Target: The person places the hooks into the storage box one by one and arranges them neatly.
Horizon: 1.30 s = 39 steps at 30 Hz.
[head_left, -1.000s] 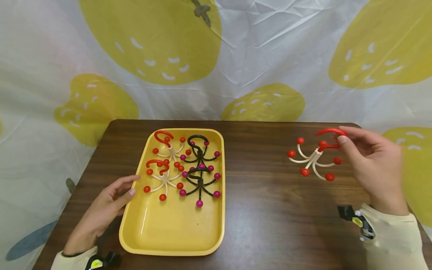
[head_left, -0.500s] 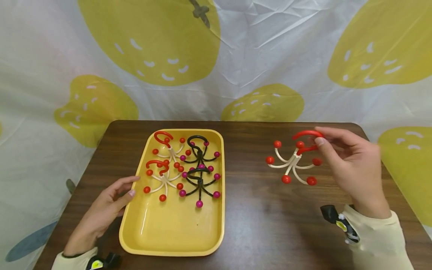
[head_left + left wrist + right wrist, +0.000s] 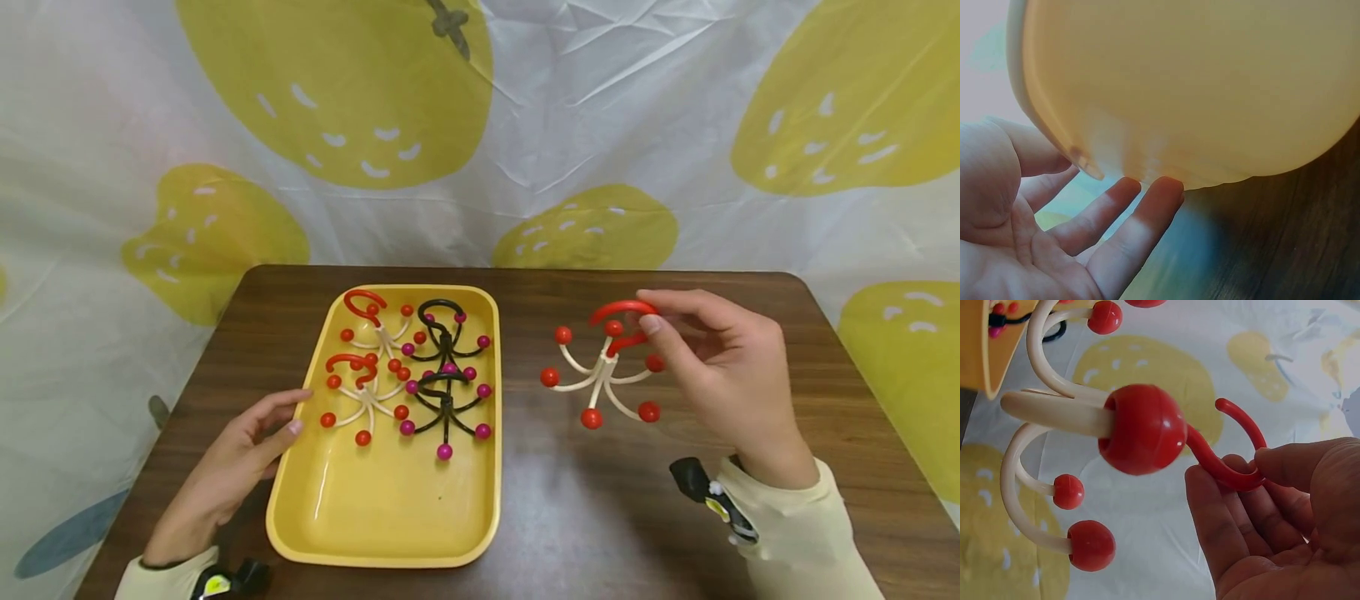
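Note:
By its red hook, a white multi-arm hanger (image 3: 606,367) with red ball tips is pinched between the thumb and fingers of my right hand (image 3: 723,375). It hangs above the table, right of the yellow tray (image 3: 382,508). In the right wrist view, the red hook (image 3: 1235,478) lies between thumb and fingertips. My left hand (image 3: 240,458) touches the tray's left rim with loosely bent fingers; the left wrist view shows its fingers (image 3: 1163,200) against the tray wall. Inside the tray, two red-and-white hangers (image 3: 365,398) stand at left and two black hangers (image 3: 446,404) with magenta balls at right.
A dark wooden table (image 3: 645,500) bears the tray. Behind it hangs a white cloth (image 3: 420,225) printed with yellow lemons. The front part of the tray shows its bare floor.
My right hand has moved left with the red-and-white hanger, bringing it closer to the tray. The left hand, the tray and the hangers inside have stayed in place.

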Each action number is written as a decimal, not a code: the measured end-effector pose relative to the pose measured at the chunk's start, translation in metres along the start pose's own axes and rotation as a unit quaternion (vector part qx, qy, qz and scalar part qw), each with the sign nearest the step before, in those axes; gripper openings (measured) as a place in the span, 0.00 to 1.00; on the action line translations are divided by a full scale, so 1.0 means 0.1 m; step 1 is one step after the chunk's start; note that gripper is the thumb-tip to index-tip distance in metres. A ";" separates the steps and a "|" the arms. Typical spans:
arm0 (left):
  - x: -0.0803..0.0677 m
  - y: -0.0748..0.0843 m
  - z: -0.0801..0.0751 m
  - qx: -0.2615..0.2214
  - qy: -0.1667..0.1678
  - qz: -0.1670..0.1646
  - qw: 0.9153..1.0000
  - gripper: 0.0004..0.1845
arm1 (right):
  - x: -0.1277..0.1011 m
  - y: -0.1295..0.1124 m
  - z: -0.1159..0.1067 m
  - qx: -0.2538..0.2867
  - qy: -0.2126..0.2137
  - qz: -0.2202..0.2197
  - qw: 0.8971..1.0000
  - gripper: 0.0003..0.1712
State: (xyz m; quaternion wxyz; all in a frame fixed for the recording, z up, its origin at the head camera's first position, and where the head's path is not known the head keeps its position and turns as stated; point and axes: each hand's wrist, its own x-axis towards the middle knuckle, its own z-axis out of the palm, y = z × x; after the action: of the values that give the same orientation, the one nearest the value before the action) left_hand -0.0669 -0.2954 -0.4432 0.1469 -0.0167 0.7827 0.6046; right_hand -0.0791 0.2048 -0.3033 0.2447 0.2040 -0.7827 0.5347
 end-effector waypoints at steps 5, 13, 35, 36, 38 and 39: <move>0.00 0.00 0.01 -0.002 0.001 0.004 1.000 0.29 | 0.00 -0.07 0.14 0.037 -0.014 -0.015 0.999 0.18; 0.00 0.02 0.01 -0.001 0.002 -0.001 1.000 0.29 | 0.01 -0.21 0.33 0.016 -0.036 -0.035 0.999 0.18; 0.00 0.00 0.00 -0.003 0.002 -0.005 1.000 0.29 | -0.03 -0.48 0.96 0.132 -0.136 -0.060 0.980 0.15; 0.00 0.00 0.00 -0.003 0.001 -0.005 1.000 0.29 | -0.04 -0.48 1.00 0.137 -0.141 -0.059 0.979 0.15; -0.01 0.01 0.00 -0.003 0.001 -0.005 1.000 0.29 | -0.06 -0.48 1.08 0.146 -0.153 -0.062 0.975 0.15; -0.01 0.01 0.00 -0.003 0.001 -0.005 1.000 0.29 | -0.07 -0.49 1.12 0.151 -0.158 -0.061 0.974 0.14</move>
State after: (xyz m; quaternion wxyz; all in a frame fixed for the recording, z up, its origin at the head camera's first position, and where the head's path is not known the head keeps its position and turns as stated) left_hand -0.0664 -0.2952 -0.4420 0.1489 -0.0214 0.7811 0.6061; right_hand -0.0638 0.0835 -0.3062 0.1165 0.3683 -0.7078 0.5914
